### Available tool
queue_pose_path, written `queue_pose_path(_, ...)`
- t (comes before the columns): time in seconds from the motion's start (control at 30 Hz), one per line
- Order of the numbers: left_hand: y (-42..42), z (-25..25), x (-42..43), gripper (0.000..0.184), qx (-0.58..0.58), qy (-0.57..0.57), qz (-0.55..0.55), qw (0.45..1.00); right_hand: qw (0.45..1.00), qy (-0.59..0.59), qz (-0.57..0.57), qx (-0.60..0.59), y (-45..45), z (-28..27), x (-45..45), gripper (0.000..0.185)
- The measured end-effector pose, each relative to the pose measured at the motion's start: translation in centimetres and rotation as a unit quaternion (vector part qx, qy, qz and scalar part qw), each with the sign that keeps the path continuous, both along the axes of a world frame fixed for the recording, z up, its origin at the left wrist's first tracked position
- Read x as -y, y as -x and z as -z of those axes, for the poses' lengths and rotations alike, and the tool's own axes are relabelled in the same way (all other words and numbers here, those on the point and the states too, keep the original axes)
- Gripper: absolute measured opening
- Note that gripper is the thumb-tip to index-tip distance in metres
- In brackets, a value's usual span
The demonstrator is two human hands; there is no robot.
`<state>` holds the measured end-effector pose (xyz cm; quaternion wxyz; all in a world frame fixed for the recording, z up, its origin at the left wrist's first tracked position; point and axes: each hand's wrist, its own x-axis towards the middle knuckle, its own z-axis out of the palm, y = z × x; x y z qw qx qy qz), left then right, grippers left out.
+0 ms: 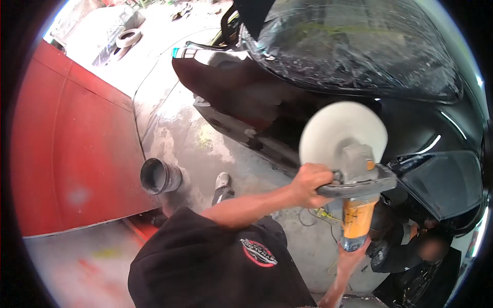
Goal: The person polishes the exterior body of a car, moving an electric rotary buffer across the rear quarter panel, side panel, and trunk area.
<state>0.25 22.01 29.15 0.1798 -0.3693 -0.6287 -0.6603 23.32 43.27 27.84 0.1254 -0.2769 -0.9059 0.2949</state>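
My left hand (pixel 312 184) is wrapped round the black loop handle of an orange and grey power polisher (pixel 358 215). Lower down, my right hand (pixel 354 252) grips the rear end of the polisher's body. The polisher's large round white pad (pixel 321 136) lies over the glossy black car body (pixel 272 110); whether it touches the surface cannot be made out. Part of the black panel beneath is hidden by the pad.
Plastic film (pixel 359 46) covers the car's windshield. A bucket (pixel 160 176) stands on the floor beside a red panel (pixel 82 138). At lower right, a person in dark clothes (pixel 405 256) is low beside the car. A cable (pixel 328 215) runs beneath the polisher. Tires (pixel 128 38) lie at upper left.
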Motion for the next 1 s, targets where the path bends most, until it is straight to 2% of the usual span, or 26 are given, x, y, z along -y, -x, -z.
queue_pose_path(0.17, 1.4, 3.2, 12.2, 0.025, 0.098, 0.067, -0.075, 0.990, 0.994, 0.079, -0.018, 0.069, 4.5, -0.1, 11.2, 0.087)
queue_pose_path(0.27, 3.9, 4.0, 19.3, 0.024, 0.100, 0.068, -0.091, 0.989, 0.990, 0.111, -0.037, 0.078, 7.8, -0.3, 17.9, 0.084)
queue_pose_path(0.4, 8.8, 2.2, 26.3, 0.018, 0.094, 0.065, -0.171, 0.979, 0.987, 0.119, -0.066, 0.091, 13.8, -2.8, 25.0, 0.082)
queue_pose_path(0.6, 14.2, 1.2, 36.0, 0.018, 0.171, 0.029, -0.227, 0.958, 0.977, 0.110, -0.145, 0.113, 21.6, -6.4, 32.9, 0.081)
queue_pose_path(0.63, 14.6, -0.4, 37.3, 0.012, 0.178, -0.023, -0.220, 0.959, 0.974, 0.112, -0.158, 0.119, 22.8, -6.7, 34.2, 0.080)
queue_pose_path(0.73, 17.3, -0.1, 41.8, 0.004, 0.217, -0.097, -0.236, 0.942, 0.961, 0.036, -0.223, 0.159, 27.3, -7.0, 37.5, 0.079)
queue_pose_path(0.8, 19.5, 0.7, 45.0, 0.004, 0.227, -0.130, -0.264, 0.929, 0.953, 0.041, -0.274, 0.122, 30.5, -6.3, 39.6, 0.073)
queue_pose_path(0.83, 21.0, 2.6, 47.6, 0.010, 0.222, -0.106, -0.286, 0.926, 0.948, 0.029, -0.293, 0.125, 32.0, -6.4, 41.0, 0.068)
queue_pose_path(0.9, 22.8, 2.7, 50.2, 0.007, 0.238, -0.189, -0.278, 0.911, 0.942, 0.021, -0.311, 0.126, 34.4, -6.5, 43.0, 0.056)
queue_pose_path(0.93, 23.3, 2.5, 51.2, 0.005, 0.251, -0.177, -0.299, 0.904, 0.938, 0.026, -0.323, 0.125, 35.2, -6.4, 43.7, 0.050)
queue_pose_path(0.97, 23.4, 2.0, 51.9, 0.005, 0.254, -0.147, -0.322, 0.900, 0.939, 0.021, -0.315, 0.140, 36.0, -6.0, 44.1, 0.060)
queue_pose_path(1.0, 23.4, 1.8, 51.6, 0.002, 0.228, -0.180, -0.310, 0.905, 0.938, 0.018, -0.309, 0.155, 36.2, -5.5, 44.3, 0.070)
